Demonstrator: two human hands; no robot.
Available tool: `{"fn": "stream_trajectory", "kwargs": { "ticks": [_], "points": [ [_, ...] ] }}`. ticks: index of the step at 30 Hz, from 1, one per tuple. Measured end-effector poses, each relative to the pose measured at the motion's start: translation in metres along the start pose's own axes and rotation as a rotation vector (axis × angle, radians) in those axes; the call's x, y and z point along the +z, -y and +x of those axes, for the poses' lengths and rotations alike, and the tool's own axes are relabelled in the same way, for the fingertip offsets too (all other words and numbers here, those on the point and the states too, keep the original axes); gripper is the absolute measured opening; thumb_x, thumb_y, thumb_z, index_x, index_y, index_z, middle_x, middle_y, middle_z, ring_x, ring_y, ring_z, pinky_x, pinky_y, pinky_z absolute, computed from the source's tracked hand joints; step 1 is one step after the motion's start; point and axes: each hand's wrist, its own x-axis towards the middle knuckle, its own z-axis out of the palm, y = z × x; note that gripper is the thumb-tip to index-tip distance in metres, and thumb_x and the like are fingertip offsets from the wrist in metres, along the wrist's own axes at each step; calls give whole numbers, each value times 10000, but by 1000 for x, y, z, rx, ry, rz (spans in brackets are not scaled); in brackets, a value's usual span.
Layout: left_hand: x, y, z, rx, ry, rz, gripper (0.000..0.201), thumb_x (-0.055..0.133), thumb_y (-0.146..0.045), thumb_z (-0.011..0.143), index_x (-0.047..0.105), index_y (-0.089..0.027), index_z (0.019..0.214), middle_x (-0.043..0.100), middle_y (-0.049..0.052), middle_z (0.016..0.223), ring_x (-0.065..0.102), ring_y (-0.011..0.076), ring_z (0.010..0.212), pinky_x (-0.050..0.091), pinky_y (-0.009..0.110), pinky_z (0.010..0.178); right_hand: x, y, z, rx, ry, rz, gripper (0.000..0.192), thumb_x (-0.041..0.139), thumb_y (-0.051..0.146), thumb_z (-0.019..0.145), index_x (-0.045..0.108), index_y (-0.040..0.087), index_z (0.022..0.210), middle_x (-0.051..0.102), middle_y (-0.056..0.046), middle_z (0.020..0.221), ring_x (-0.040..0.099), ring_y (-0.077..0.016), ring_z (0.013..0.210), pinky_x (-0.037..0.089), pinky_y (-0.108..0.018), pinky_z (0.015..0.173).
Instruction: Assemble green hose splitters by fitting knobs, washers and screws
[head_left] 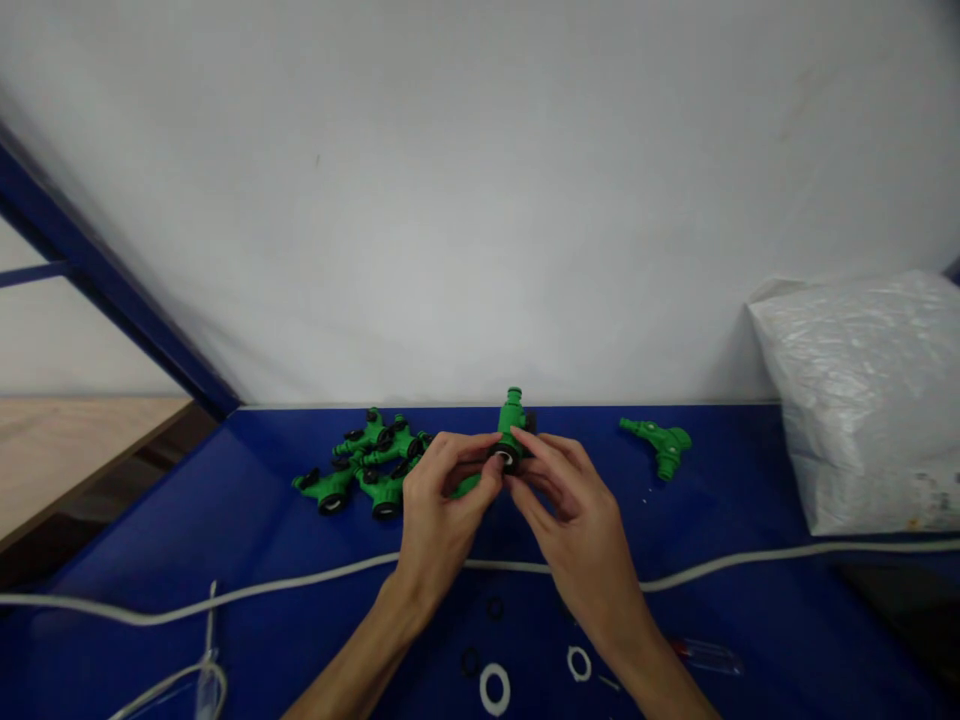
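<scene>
Both left hand [444, 488] and right hand [577, 500] are pinched tight on a green plastic hose fitting [513, 412] toward the blue counter's [262, 540] back edge; sloppy thumb pressure could knock its white ring [508, 459] crooked.

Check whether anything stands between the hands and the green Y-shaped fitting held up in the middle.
Nothing visible does: the left hand and right hand already have their fingers on the green fitting. The white cable passes behind the wrists, not between.
</scene>
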Motion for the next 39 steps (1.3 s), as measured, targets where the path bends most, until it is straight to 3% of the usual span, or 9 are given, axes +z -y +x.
{"fn": "stream_trajectory", "kwargs": {
  "ticks": [4, 8, 15, 20, 23, 27, 34, 39],
  "points": [
    [1, 0, 1, 2, 42, -14, 175, 696, -264, 893, 767, -250, 1052, 649, 35, 962, 666, 161, 900, 571, 242, 785, -3, -3, 2, 66, 51, 9, 337, 637, 241, 933, 680, 270, 1266, 659, -60, 1275, 699, -196, 1074, 568, -317, 964],
    [2, 1, 0, 43, 18, 23, 162, 692, -256, 888, 765, -249, 1032, 617, 20, 907, 647, 144, 838, 568, 229, 724, -1, 1, 0, 137, 54, 43, 347, 636, 250, 926, 680, 243, 1270, 734, -56, 1207, 722, -212, 1044, 581, -327, 939],
    [2, 8, -4, 174, -53, 193, 134, 664, -174, 872, 734, -213, 981, 603, 4, 852, 633, 133, 757, 540, 252, 699, 4, -2, -7, 94, 20, -6, 345, 620, 236, 929, 708, 273, 1260, 725, -29, 1264, 687, -218, 1148, 533, -330, 1012],
    [-5, 4, 2, 169, 47, 223, 187, 638, -247, 929, 762, -247, 1069, 604, 3, 819, 609, 138, 750, 502, 254, 693, 0, 2, -2, 230, -2, 108, 386, 705, 315, 888, 704, 291, 1273, 725, -11, 1274, 687, -231, 1152, 541, -342, 1008],
    [-6, 2, 6, 182, 147, 232, 271, 552, -227, 979, 743, -273, 1166, 652, 35, 959, 628, 164, 905, 502, 283, 815, -4, 5, 2, 333, -29, 235, 454, 749, 371, 862, 679, 300, 1304, 722, -6, 1278, 677, -239, 1171, 510, -371, 1053],
    [-2, 5, 6, 248, 215, 234, 400, 674, -179, 893, 665, -281, 1280, 623, 58, 1201, 593, 204, 1140, 466, 332, 1003, -7, 6, 4, 377, -61, 327, 421, 724, 413, 886, 689, 295, 1289, 722, -20, 1278, 668, -254, 1185, 488, -403, 1076],
    [1, 8, 4, 262, 182, 259, 415, 713, -140, 864, 678, -280, 1254, 657, 16, 1019, 630, 146, 927, 503, 265, 860, -7, 7, 3, 369, -67, 290, 371, 753, 405, 861, 725, 318, 1220, 708, 0, 1294, 601, -246, 1279, 457, -368, 1104],
    [0, 10, 4, 257, 182, 247, 413, 713, -134, 860, 684, -271, 1248, 647, 10, 976, 628, 137, 880, 507, 260, 829, -8, 10, 3, 381, -52, 293, 367, 764, 403, 849, 731, 322, 1206, 725, -3, 1260, 649, -247, 1217, 461, -394, 1104]
  ]
}}
